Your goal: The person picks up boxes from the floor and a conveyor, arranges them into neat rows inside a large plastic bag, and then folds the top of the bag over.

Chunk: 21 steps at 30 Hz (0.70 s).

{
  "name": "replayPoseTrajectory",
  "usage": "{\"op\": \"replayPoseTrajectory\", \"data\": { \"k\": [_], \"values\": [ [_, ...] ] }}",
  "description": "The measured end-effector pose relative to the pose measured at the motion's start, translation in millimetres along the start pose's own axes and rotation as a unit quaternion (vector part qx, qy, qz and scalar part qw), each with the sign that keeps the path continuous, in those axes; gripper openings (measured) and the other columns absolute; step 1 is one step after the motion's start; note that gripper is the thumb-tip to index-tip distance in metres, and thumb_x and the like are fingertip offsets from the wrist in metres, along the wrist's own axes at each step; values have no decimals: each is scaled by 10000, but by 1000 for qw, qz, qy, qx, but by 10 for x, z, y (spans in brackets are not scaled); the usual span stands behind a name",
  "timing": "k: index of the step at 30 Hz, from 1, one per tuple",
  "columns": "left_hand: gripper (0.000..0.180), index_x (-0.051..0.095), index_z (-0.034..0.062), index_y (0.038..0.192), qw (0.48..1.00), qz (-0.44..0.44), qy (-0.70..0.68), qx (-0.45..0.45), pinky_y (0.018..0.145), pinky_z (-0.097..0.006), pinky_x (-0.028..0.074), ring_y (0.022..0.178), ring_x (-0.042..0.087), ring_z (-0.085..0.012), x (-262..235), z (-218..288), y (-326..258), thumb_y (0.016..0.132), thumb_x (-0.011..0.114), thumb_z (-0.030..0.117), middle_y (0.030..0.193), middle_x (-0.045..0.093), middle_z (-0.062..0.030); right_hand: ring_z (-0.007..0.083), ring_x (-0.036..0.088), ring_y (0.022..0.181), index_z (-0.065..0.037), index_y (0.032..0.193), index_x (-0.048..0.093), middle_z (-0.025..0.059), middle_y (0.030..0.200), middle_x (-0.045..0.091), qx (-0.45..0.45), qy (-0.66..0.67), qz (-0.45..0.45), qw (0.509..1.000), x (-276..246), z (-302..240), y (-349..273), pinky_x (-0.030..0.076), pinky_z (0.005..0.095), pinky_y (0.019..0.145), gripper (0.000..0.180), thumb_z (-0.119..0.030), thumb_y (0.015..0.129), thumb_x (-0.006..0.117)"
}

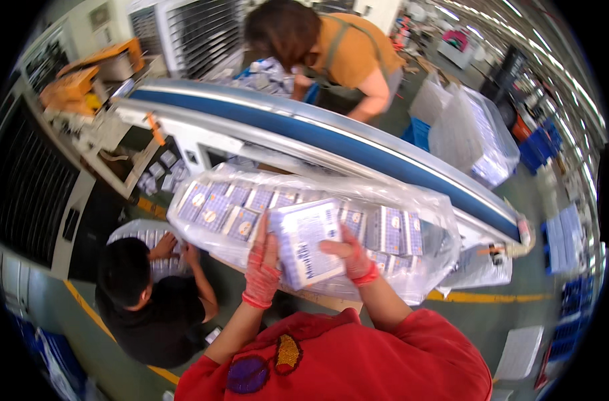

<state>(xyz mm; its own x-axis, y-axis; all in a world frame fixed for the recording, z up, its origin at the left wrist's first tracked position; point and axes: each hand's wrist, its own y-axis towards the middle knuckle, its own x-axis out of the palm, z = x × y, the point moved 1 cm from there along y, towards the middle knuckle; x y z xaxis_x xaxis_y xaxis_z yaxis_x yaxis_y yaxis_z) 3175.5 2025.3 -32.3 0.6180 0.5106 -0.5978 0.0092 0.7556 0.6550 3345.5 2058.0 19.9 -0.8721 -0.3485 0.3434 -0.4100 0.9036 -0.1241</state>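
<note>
Between my two hands is a soft-looking rectangular pack point(310, 242), white and lilac with dark print, slightly blurred and tilted. My left hand point(260, 264) presses its left side, fingers pointing away from me. On its right edge my right hand point(349, 255) closes with the thumb across the front. Red-edged pale coverings wrap both palms and wrists. Below the pack lies a large clear plastic bag point(444, 235), spread open, holding rows of similar checked packs point(241, 222) with orange marks. The held pack hides the middle of these rows.
Beyond the bag, a blue conveyor belt point(304, 132) with metal rails slants across. A person in orange point(361, 50) bends over heaped packs behind it. At left, a person in black point(150, 304) handles another filled bag point(167, 266). A filled bag point(478, 137) stands far right.
</note>
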Motion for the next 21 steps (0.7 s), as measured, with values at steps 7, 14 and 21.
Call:
{"op": "replayPoseTrajectory", "data": {
  "k": [7,14,21],
  "values": [
    [273,472,0,1072,803,181,-448,-349,707,-211,420,801,530,-108,-757,-210,-862,805,480,51,897,572,-52,236,260,1202,-29,1294,132,183,1293,259,-112,-589,247,761,-1177,-171,-79,232,285,965,777,-197,684,584],
    [154,562,43,870,726,204,-78,-652,585,-224,397,633,479,-92,-550,-417,-4018,786,500,156,677,526,-19,372,472,982,-136,1303,132,261,1086,462,219,-826,210,474,-1346,190,131,375,396,837,787,-325,660,545],
    [231,533,77,987,573,169,-175,-783,710,-258,419,802,535,-143,422,-399,-5378,792,481,188,868,580,-68,238,446,1035,-18,1188,377,148,1116,474,-198,-732,32,651,523,366,27,337,293,881,466,-225,796,520]
  ]
}}
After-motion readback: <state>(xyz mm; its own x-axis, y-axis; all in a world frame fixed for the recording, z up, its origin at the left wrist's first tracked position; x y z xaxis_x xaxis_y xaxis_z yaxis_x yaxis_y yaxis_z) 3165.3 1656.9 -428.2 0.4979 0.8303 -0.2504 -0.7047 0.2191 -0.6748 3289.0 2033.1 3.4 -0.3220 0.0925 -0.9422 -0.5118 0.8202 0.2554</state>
